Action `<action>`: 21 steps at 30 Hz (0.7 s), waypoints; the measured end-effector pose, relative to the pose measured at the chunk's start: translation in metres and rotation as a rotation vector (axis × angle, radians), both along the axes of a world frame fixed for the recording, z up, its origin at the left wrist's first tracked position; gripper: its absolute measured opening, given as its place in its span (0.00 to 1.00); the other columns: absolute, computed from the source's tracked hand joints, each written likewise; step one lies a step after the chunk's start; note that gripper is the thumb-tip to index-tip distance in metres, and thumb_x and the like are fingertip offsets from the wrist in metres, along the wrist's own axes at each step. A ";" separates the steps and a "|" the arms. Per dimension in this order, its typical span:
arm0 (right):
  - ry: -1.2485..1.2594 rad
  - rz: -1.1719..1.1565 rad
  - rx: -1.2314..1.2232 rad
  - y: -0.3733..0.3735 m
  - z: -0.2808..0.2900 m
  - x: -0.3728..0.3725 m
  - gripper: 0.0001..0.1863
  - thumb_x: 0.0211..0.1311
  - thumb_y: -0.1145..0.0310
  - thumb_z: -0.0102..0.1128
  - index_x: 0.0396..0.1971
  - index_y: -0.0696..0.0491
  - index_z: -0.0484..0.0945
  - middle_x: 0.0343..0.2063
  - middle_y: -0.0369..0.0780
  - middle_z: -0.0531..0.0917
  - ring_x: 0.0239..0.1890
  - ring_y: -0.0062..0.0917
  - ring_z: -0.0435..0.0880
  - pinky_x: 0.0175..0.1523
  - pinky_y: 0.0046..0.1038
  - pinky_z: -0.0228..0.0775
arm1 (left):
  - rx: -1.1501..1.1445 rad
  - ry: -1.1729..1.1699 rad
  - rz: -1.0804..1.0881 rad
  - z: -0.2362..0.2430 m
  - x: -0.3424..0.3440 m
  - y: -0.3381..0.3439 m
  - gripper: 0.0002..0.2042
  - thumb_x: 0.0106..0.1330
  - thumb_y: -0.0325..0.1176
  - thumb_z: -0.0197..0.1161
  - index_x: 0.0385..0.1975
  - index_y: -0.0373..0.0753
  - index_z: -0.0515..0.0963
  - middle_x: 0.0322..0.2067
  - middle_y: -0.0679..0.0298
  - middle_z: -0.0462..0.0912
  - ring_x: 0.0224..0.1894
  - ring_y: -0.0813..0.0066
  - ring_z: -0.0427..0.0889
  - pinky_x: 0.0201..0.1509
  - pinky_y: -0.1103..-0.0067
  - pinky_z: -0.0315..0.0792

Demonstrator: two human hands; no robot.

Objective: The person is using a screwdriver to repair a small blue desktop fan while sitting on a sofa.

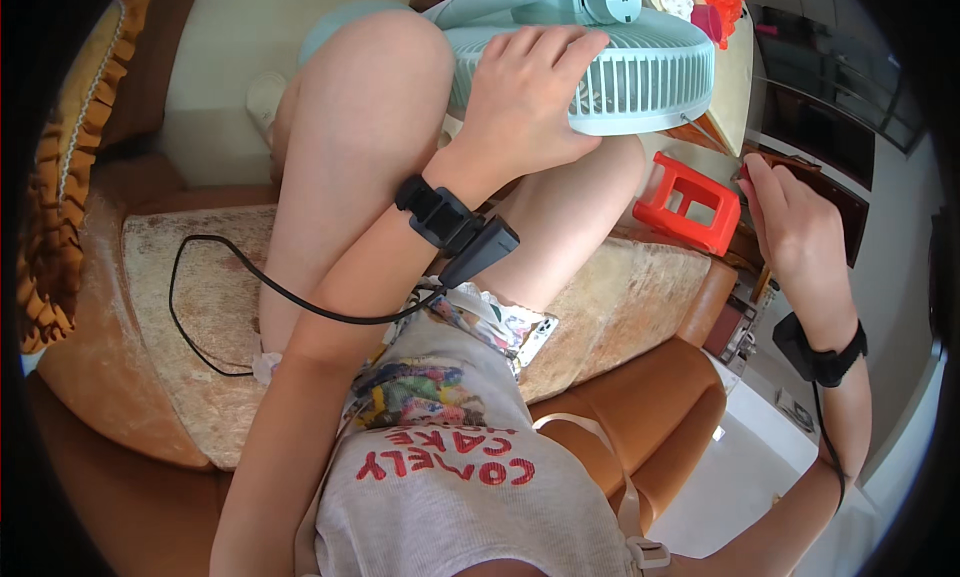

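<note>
A pale blue electric fan (650,87) lies tilted across my raised knees, its slatted cage toward me. My left hand (525,92) is closed on the near side of the cage, fingers over its top edge and thumb below. My right hand (795,212) is closed, out to the right of the fan. From its fingers a thin metal screwdriver (708,135) reaches to the lower right rim of the cage. My fingers hide most of its handle. Black straps with small devices and cables circle both wrists.
A red plastic stool (690,205) stands beyond my right knee. I sit on a worn brown sofa (640,317) with a phone (537,340) at my hip. A pale table (737,77) with red and pink items is behind the fan. A black cable (225,242) loops from my left wrist.
</note>
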State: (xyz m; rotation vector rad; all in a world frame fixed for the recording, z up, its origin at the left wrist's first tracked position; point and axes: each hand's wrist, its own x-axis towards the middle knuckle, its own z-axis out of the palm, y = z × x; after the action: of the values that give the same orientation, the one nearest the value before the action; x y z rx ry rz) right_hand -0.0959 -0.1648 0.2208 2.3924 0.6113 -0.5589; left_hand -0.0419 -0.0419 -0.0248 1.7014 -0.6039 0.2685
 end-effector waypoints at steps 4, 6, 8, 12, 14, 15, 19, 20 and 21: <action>-0.058 -0.075 0.110 -0.005 -0.004 -0.014 0.13 0.53 0.76 0.58 0.39 0.60 0.72 0.19 0.41 0.70 0.18 0.31 0.73 0.23 0.28 0.67 | -0.006 0.014 -0.019 0.001 -0.002 0.001 0.33 0.33 0.34 0.68 0.48 0.44 0.70 0.43 0.64 0.75 0.45 0.64 0.73 0.48 0.70 0.65; -0.080 -0.103 0.145 -0.008 -0.008 -0.021 0.13 0.54 0.76 0.58 0.40 0.60 0.72 0.19 0.43 0.71 0.17 0.33 0.73 0.22 0.29 0.67 | -0.014 0.013 -0.021 0.000 -0.002 0.000 0.33 0.34 0.34 0.68 0.48 0.44 0.70 0.43 0.64 0.75 0.45 0.64 0.73 0.48 0.70 0.65; -0.115 -0.189 0.200 -0.007 -0.012 -0.024 0.11 0.55 0.77 0.57 0.39 0.61 0.73 0.21 0.45 0.74 0.20 0.35 0.76 0.25 0.29 0.69 | -0.007 0.013 -0.007 -0.001 -0.004 -0.002 0.32 0.33 0.34 0.67 0.48 0.44 0.71 0.44 0.65 0.75 0.45 0.64 0.73 0.49 0.70 0.65; -0.142 -0.330 0.301 -0.004 -0.013 -0.025 0.09 0.57 0.77 0.55 0.38 0.62 0.73 0.23 0.48 0.77 0.23 0.38 0.78 0.28 0.27 0.71 | -0.011 0.013 -0.015 0.001 -0.005 -0.001 0.32 0.34 0.34 0.67 0.48 0.44 0.71 0.44 0.65 0.75 0.45 0.64 0.73 0.49 0.70 0.64; -0.168 -0.495 0.352 -0.001 -0.012 -0.027 0.09 0.59 0.76 0.54 0.38 0.63 0.74 0.25 0.49 0.78 0.23 0.37 0.79 0.30 0.25 0.71 | -0.002 0.009 -0.009 0.004 -0.006 0.000 0.32 0.34 0.34 0.67 0.48 0.44 0.71 0.44 0.65 0.75 0.45 0.64 0.73 0.49 0.70 0.64; -0.161 -0.497 0.351 0.000 -0.012 -0.027 0.09 0.59 0.76 0.54 0.38 0.63 0.74 0.25 0.49 0.78 0.23 0.37 0.79 0.30 0.25 0.71 | -0.001 0.016 -0.010 0.002 -0.007 0.000 0.32 0.34 0.34 0.67 0.48 0.44 0.71 0.44 0.65 0.75 0.45 0.64 0.73 0.49 0.70 0.64; -0.205 -0.778 0.437 0.001 -0.012 -0.027 0.10 0.63 0.72 0.51 0.38 0.64 0.75 0.24 0.46 0.79 0.22 0.23 0.76 0.31 0.21 0.68 | -0.017 0.013 -0.008 0.002 -0.008 -0.002 0.31 0.35 0.34 0.67 0.48 0.43 0.71 0.44 0.65 0.75 0.45 0.64 0.73 0.48 0.70 0.64; -0.222 -0.852 0.467 0.001 -0.011 -0.027 0.11 0.64 0.71 0.50 0.38 0.65 0.75 0.24 0.44 0.80 0.24 0.19 0.74 0.32 0.19 0.68 | -0.017 0.013 -0.003 0.003 -0.008 -0.002 0.31 0.35 0.34 0.67 0.48 0.43 0.71 0.44 0.65 0.75 0.45 0.64 0.73 0.48 0.70 0.64; -0.222 -0.851 0.470 0.001 -0.012 -0.028 0.11 0.64 0.71 0.50 0.38 0.65 0.75 0.24 0.44 0.80 0.24 0.19 0.74 0.32 0.19 0.68 | -0.014 0.012 -0.002 0.003 -0.008 -0.002 0.31 0.35 0.34 0.67 0.48 0.43 0.71 0.44 0.65 0.75 0.45 0.64 0.73 0.48 0.70 0.64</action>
State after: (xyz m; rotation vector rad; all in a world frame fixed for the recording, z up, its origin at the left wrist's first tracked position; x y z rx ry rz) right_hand -0.1239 -0.1642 0.2087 3.0667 -0.4721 -0.5024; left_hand -0.0500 -0.0437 -0.0214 1.6875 -0.5931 0.2608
